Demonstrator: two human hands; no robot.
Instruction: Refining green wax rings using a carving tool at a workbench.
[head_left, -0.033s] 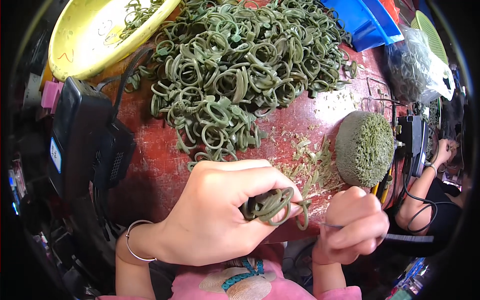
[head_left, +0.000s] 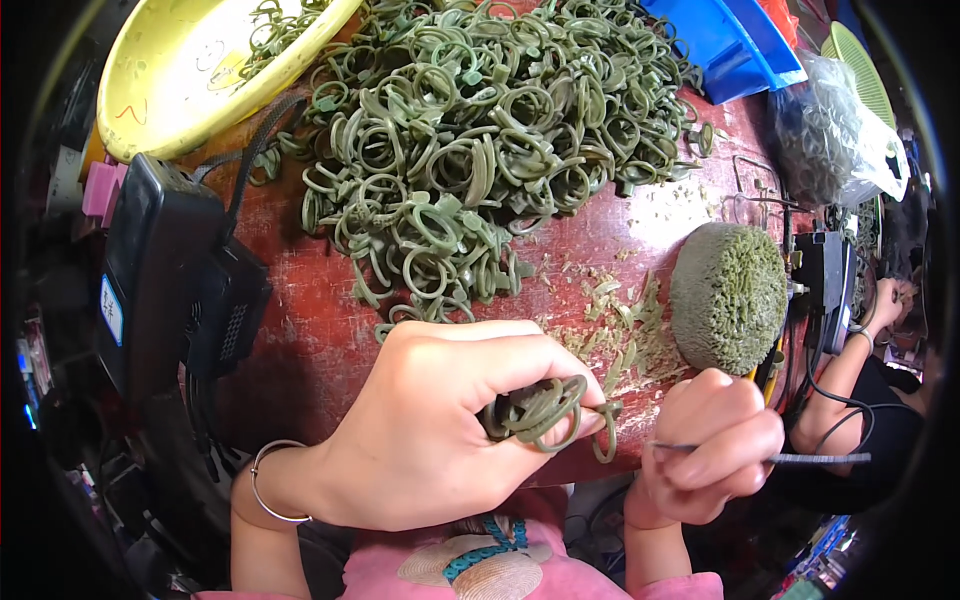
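My left hand [head_left: 430, 430] is closed around several dark green, waxy-looking rings [head_left: 555, 412], some hidden in the palm. Thumb and forefinger pinch one more green ring [head_left: 608, 440] at their tips, on the side toward my right hand. A thin rod-like tool [head_left: 822, 458] lies across my closed right hand [head_left: 715, 445]; its fine dark tip points at the pinched ring without touching it, and its greyish, ribbed-looking other end sticks out to the right. Beyond the hands, a big heap of similar green rings [head_left: 500, 140] covers the red tabletop [head_left: 300, 350].
A round, rough-topped green block [head_left: 730, 298] stands at right, beside scattered pale shavings [head_left: 620, 320]. A yellow basin [head_left: 160, 90], blue tray [head_left: 725, 45] and plastic bag [head_left: 835, 130] line the far side. Black devices [head_left: 165, 270] stand left. Another person's arm [head_left: 840, 385] shows at right.
My right hand has shifted slightly to the right, and the tool's far end shows a little higher. My left hand and the rings look unchanged.
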